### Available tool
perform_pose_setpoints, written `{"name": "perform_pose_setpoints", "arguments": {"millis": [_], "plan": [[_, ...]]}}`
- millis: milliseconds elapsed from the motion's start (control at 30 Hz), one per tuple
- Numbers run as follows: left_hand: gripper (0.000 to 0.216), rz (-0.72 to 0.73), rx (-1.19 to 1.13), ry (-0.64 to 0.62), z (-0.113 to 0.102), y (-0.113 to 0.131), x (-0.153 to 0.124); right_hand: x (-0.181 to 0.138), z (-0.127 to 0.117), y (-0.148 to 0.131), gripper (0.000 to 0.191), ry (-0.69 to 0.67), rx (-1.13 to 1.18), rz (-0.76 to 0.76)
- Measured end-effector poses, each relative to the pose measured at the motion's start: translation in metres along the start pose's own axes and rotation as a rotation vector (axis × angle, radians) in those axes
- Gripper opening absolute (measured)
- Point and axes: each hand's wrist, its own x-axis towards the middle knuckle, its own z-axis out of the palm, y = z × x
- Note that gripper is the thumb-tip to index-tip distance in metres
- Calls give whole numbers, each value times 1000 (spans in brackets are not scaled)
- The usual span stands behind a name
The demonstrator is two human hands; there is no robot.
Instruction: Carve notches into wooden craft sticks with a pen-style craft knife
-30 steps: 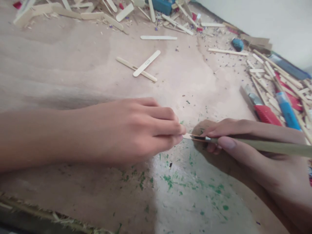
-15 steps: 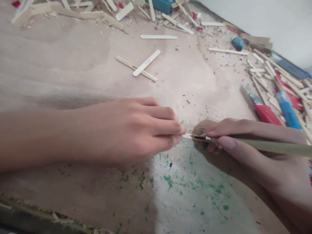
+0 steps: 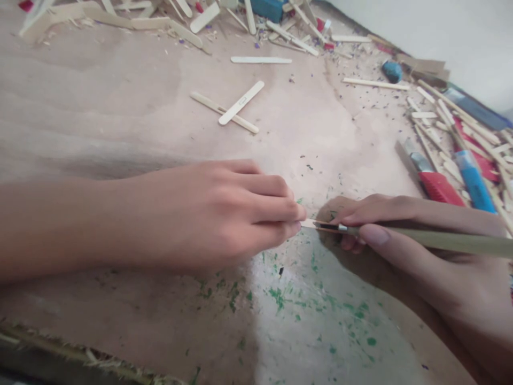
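My left hand [image 3: 224, 214] lies palm down, its fingertips closed on a pale wooden craft stick [image 3: 308, 223]; most of the stick is hidden beneath the fingers. My right hand [image 3: 425, 262] grips a craft knife [image 3: 449, 239] with a long olive handle. Its short dark blade meets the stick's right part, just beyond my left fingertips. Farther up the table, one craft stick with a small outlined mark [image 3: 242, 101] lies crossed over a slotted stick [image 3: 200, 100].
On the right lie a red utility knife [image 3: 441, 187], a blue-capped tool [image 3: 475, 179] and a heap of sticks [image 3: 449, 160]. Loose sticks and shavings line the back edge near a blue block [image 3: 266, 9]. Green paint specks mark the wooden table [image 3: 292, 326].
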Motion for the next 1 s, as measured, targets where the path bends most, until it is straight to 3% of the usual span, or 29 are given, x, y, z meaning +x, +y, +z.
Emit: {"name": "perform_pose_setpoints", "arguments": {"millis": [333, 1000], "plan": [[42, -13, -21, -45, -3, 0, -1, 1, 2, 2, 18, 5, 20, 9], [39, 2, -36, -16, 0, 0, -2, 1, 2, 3, 19, -5, 45, -22]]}}
